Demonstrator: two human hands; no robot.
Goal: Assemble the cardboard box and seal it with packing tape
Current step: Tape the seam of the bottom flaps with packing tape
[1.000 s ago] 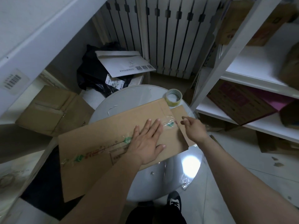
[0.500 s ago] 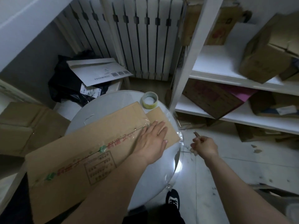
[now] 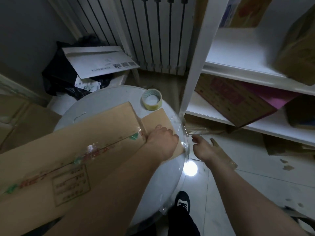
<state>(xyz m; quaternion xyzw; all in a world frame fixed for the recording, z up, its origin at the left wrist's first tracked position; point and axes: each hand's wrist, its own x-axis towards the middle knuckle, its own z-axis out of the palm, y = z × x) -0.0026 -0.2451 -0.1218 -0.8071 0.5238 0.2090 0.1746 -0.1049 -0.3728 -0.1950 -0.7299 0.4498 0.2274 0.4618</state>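
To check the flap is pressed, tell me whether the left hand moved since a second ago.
Yes. The left hand slid right across the cardboard, off its main panel onto the end flap, nearer the table rim.

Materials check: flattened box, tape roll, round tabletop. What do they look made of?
Flattened box: matte brown cardboard, printed, glossy tape on it. Tape roll: yellowish clear plastic film, shiny. Round tabletop: white, glossy, mirrors a light; maybe glass or lacquer, can't tell.

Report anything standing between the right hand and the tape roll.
Nothing upright does. The right hand hangs beyond the table; between it and the tape roll only the cardboard box's flap lies flat. The shelf post stands beside that line.
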